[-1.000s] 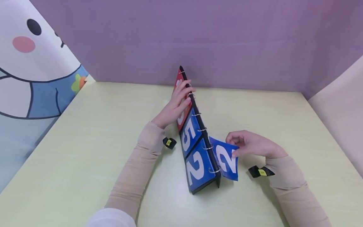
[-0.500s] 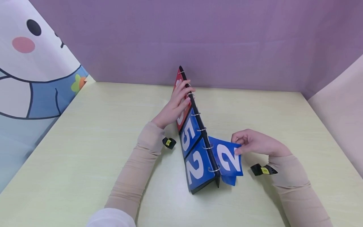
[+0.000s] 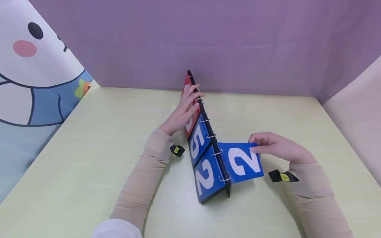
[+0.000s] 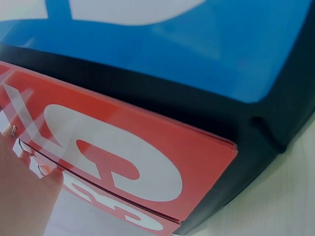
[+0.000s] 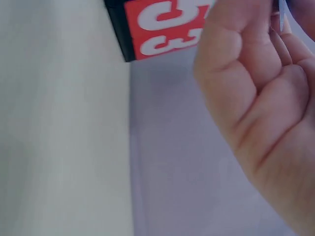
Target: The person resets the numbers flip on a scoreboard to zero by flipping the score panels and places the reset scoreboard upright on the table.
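A black flip scoreboard (image 3: 213,142) stands tent-like on the table, its ringed spine running away from me. My left hand (image 3: 183,109) rests over the far part, fingers across the spine and thumb against the red number cards (image 4: 113,147). Nearer on that left face lie a blue 5 card (image 3: 198,140) and a blue 2 card (image 3: 208,175). My right hand (image 3: 278,147) pinches the outer edge of another blue 2 card (image 3: 242,162), held out nearly level from the rings on the right. In the right wrist view, its curled fingers (image 5: 231,83) largely hide that card.
The pale table (image 3: 95,158) reaches a purple backdrop (image 3: 253,49) behind the scoreboard. A cartoon-printed panel (image 3: 44,102) borders the left, a pale panel (image 3: 363,109) the right. Black straps with yellow labels (image 3: 177,150) sit at both wrists.
My right hand has moved right and slightly up, drawing the blue 2 card outward from hanging to nearly level. A lower card seen beneath it is now hidden. My left hand stays put.
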The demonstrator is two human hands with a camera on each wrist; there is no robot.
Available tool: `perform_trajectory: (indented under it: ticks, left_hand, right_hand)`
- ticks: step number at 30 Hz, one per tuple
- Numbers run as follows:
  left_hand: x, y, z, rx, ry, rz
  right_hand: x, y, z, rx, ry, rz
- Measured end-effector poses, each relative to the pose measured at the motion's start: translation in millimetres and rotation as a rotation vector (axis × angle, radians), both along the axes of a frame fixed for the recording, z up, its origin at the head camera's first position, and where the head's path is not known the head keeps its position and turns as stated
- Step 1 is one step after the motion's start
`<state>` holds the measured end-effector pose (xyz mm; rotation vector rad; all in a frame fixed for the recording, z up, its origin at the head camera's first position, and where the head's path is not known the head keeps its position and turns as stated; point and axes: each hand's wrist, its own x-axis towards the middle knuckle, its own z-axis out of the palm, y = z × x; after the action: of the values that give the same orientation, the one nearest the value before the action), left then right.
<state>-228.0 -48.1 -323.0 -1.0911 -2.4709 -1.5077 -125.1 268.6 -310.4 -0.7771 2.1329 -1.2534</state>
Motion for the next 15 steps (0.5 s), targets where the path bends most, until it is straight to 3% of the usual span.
perform_trajectory:
  ticks: [5, 11, 15]
  left_hand:
    - [0.8, -1.7, 0.3, -0.008, -0.005, 0.006]
    - [1.3, -1.5, 0.9, -0.012, -0.01, 0.006]
    - [0.7, -1.0, -0.2, -0.012, -0.007, 0.005]
  right_hand:
    - [5.7, 7.7, 12.5, -0.059, 0.0, -0.08]
    - [14.0, 13.6, 25.9, -0.21, -0.081, -0.18]
    - [23.6, 16.4, 33.3, -0.305, -0.079, -0.218]
